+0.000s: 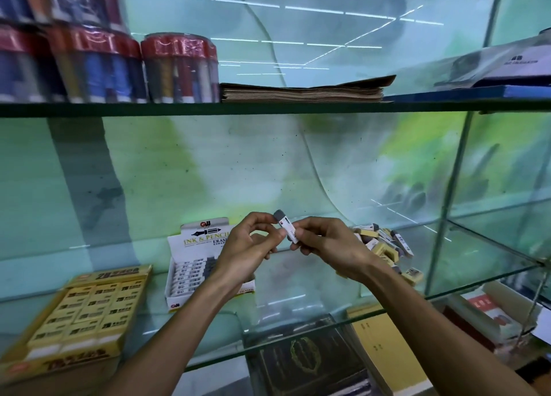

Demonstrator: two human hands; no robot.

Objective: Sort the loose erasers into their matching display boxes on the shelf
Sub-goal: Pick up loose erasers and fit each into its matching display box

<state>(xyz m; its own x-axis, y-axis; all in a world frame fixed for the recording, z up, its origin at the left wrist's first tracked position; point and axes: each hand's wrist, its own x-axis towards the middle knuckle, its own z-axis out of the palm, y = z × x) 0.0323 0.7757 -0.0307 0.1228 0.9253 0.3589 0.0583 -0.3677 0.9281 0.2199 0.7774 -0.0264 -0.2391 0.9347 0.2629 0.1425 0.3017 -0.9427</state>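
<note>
In the head view, a yellow eraser box (80, 312) sits at lower left on the glass shelf (298, 330), a white ink-and-pencil eraser box (190, 264) stands partly hidden behind the left wrist at centre, and a pile of loose erasers (387, 243) lies at centre right behind the right hand, with pen tubs (179, 67) and a brown paper stack (304, 91) on the shelf above. Mid-frame, a grey-and-white eraser (286, 228) is held above the shelf, its long axis tilted, grey end pointing up-left, white end down-right. The left hand (247, 246) curls its fingertips against the eraser's upper left side, while the right hand (328, 243) pinches its lower part between thumb and fingers.
</note>
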